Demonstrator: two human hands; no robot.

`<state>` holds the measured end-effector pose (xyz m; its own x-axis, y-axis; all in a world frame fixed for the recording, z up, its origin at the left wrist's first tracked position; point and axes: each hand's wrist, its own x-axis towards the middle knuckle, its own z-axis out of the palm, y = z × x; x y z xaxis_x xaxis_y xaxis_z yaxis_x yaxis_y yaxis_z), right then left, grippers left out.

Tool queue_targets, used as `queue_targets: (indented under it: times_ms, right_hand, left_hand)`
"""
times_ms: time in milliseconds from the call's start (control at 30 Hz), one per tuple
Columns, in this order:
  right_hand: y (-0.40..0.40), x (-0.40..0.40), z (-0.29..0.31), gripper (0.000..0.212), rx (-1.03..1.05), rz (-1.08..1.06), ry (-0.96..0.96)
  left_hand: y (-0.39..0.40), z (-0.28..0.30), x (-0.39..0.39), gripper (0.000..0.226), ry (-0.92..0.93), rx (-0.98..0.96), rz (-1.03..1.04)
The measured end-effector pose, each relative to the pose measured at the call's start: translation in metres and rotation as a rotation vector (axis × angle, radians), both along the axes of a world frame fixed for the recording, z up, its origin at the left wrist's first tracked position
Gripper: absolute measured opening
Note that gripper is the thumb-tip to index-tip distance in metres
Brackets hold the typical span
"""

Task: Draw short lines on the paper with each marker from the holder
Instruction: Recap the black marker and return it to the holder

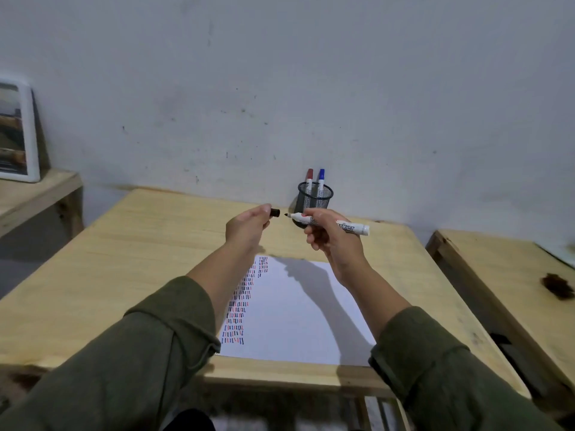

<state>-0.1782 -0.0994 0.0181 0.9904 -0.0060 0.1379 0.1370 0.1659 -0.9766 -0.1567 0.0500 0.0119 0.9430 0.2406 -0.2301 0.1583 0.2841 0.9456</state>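
Note:
My right hand (326,233) holds a white marker (351,227) with a black tip that points left, uncapped. My left hand (249,227) pinches its black cap (275,212) a short gap from the tip. Both hands hover above the wooden table (149,259). Below them lies a white paper (298,321) with rows of short black, red and blue lines along its left side. Behind the hands, a black mesh holder (315,197) stands by the wall with a red-capped marker (309,178) and a blue-capped marker (320,178) upright in it.
A second wooden table (513,290) stands at the right with a dark tuft-like object (558,286) on it. At the far left, a white-framed picture (18,135) leans on a low wooden bench (37,194). A grey wall runs behind the table.

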Motion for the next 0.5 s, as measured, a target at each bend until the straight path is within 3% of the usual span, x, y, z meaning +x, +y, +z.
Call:
queue_targets:
  times_ms: [167,367,500]
  right_hand:
    - [-0.004,-0.002,0.004,0.02,-0.002,-0.027,-0.009]
    - [-0.007,-0.004,0.008,0.019,-0.001,-0.017,-0.02]
    - [-0.011,-0.004,0.012,0.02,-0.061,0.009,-0.049]
  left_hand:
    - [-0.013,0.008,-0.004,0.029,-0.01,-0.07,-0.069]
    - [-0.018,0.016,-0.01,0.03,-0.015,-0.027,-0.136]
    - [-0.012,0.024,-0.009,0.014,0.053,0.026,-0.223]
